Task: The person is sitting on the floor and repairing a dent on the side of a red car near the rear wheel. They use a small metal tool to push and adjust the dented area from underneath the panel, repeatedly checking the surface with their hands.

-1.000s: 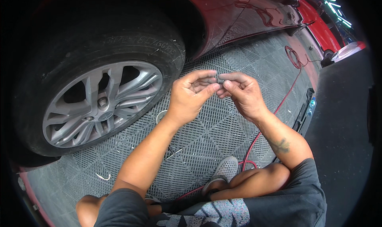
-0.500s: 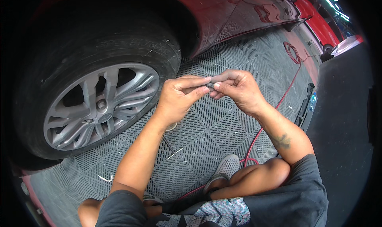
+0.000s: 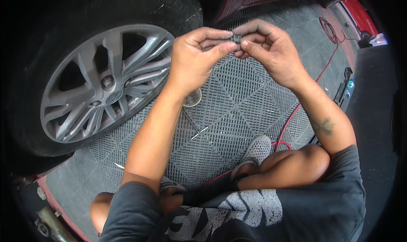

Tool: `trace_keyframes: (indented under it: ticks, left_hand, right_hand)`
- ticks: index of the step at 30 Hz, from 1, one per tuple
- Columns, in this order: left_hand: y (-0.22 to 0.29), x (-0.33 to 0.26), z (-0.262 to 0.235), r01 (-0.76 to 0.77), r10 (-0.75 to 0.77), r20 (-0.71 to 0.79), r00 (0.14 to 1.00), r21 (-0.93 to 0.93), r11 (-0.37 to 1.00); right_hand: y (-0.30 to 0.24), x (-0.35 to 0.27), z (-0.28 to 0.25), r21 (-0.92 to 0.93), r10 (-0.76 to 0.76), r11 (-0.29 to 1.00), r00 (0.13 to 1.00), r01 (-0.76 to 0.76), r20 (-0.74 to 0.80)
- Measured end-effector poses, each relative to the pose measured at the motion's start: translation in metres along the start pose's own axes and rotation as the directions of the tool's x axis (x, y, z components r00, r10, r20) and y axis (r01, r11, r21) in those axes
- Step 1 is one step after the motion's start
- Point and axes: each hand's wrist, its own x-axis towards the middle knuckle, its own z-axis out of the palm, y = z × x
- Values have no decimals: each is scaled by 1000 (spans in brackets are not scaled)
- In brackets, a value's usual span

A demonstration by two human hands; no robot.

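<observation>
Grey part: a small dark grey piece sits pinched between the fingertips of both hands, held up over the grating, right of the wheel.
Left hand: the left hand is clenched on the piece's left side, thumb and forefinger closed on it.
Right hand: the right hand grasps the same piece from the right, fingers curled round it.
Progress: by my judgement the work is in its middle; the piece is in the fingers, fitted to nothing, and what it is stays too small to tell.
Wheel: the silver alloy wheel stands at left in its black tyre, untouched.
Floor: a grey plastic grating lies under the person, with a red cable running to the far right.
Containers: a small round cup-like thing rests on the grating just below the left wrist; its contents cannot be made out.
</observation>
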Motion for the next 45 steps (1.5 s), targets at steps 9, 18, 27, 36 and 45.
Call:
trace_keyframes:
  ticks: [9,18,27,36,45]
  left_hand:
    - [4,1,-17,114,-114,73,991,4,993]
    - [-25,-11,-14,262,-220,163,962,-313,913]
    - [-26,-4,-17,251,-199,254,946,-192,949]
    - [-81,-7,0,220,-326,-123,937,-517,828]
    - [-106,13,12,221,-376,-328,867,-423,879]
  right_hand:
    - [-6,-4,1,-433,-118,893,992,122,35]
    - [10,-12,-4,-366,-37,930,999,32,-7]
    - [2,-13,-2,-453,3,891,997,34,80]
    - [36,13,4,-583,98,809,995,-83,-5]
    - [24,103,-13,-962,34,-87,966,259,257]
